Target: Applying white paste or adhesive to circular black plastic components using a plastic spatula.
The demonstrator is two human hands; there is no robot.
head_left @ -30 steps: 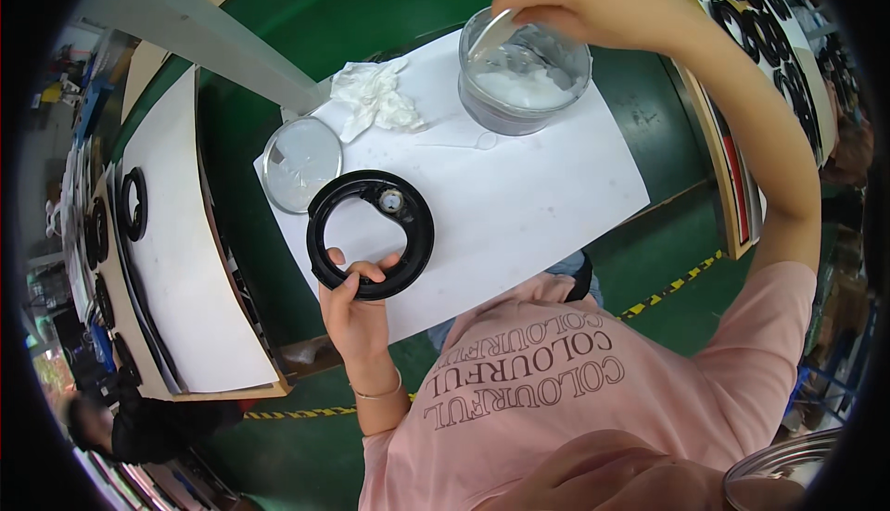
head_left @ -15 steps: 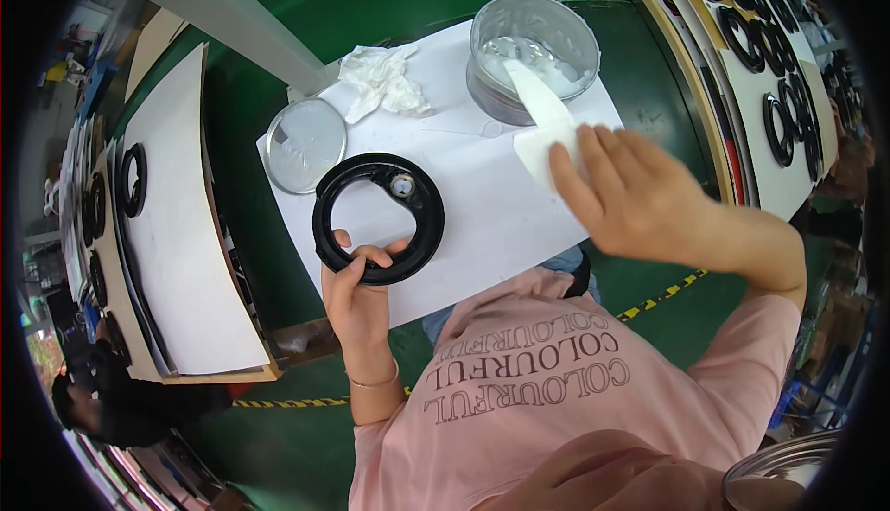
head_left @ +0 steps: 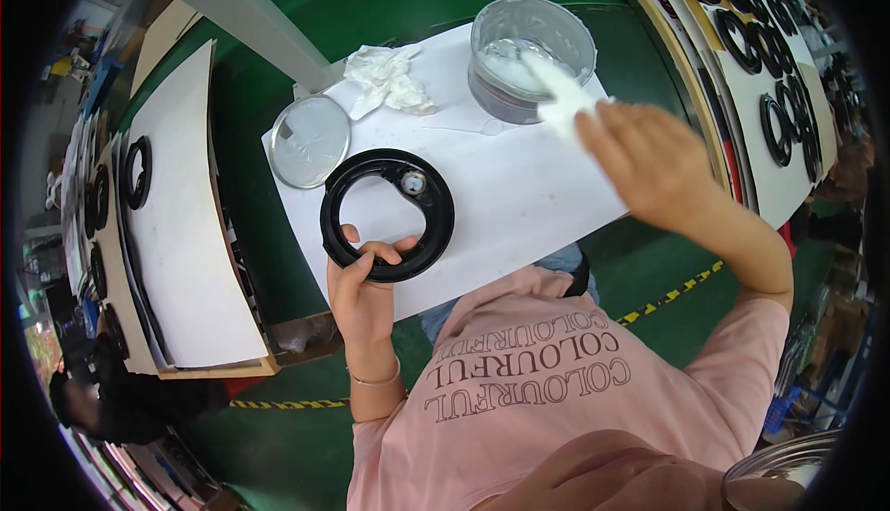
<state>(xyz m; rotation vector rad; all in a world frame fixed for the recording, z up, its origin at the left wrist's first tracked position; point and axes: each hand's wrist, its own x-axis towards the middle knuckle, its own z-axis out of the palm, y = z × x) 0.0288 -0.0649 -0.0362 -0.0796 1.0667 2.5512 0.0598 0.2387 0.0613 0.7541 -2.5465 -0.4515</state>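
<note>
My left hand point(head_left: 362, 305) grips a black ring-shaped plastic part point(head_left: 439, 233) by its near-left rim, thumb in front and fingertips through the opening. A small round light-coloured insert point(head_left: 413, 182) sits in the ring's widened upper right side. In my right hand point(head_left: 654, 163) is a white flat spatula point(head_left: 564, 108), blurred by motion. Its tip reaches into the mouth of a clear round tub point(head_left: 493, 94) that holds whitish translucent paste point(head_left: 510, 68). Whether the tip touches the paste I cannot tell.
A white sheet point(head_left: 519, 210) covers the worktop, bearing a round clear lid point(head_left: 311, 147) and crumpled tissue point(head_left: 389, 83). A grey post point(head_left: 246, 24) rises behind them. Boards with black rings stand at left point(head_left: 185, 261) and right point(head_left: 799, 191). A person in dark clothing point(head_left: 139, 404) is at lower left.
My right hand and the spatula have shifted slightly away from me and to the right, the tip still over the tub. The ring in my left hand has barely moved.
</note>
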